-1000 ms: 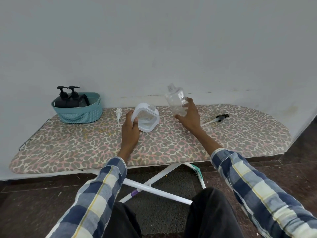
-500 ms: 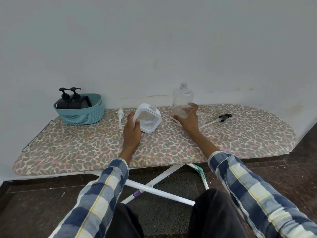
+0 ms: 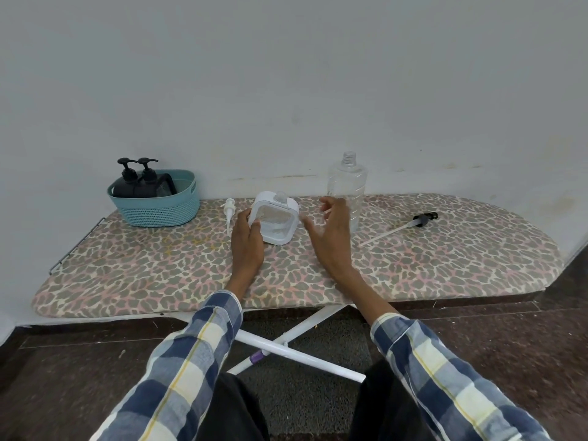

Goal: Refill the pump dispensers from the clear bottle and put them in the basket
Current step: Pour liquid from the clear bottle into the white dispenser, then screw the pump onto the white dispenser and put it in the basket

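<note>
Left hand point(image 3: 247, 241) grips dispenser point(image 3: 276, 221), fingers curled round its nine o'clock edge. Right hand point(image 3: 331, 234) spread wide, empty; bottle point(image 3: 347, 188) upright at its one o'clock.

You have set the clear plastic bottle point(image 3: 347, 187) upright on the leopard-print ironing board point(image 3: 445, 259); your right hand point(image 3: 331, 237) has released it and moved left, fingers spread.

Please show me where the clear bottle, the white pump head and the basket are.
clear bottle point(image 3: 346, 183): head view, on its upright body.
white pump head point(image 3: 228, 209): head view, on its top end.
basket point(image 3: 159, 213): head view, on its front wall.
</note>
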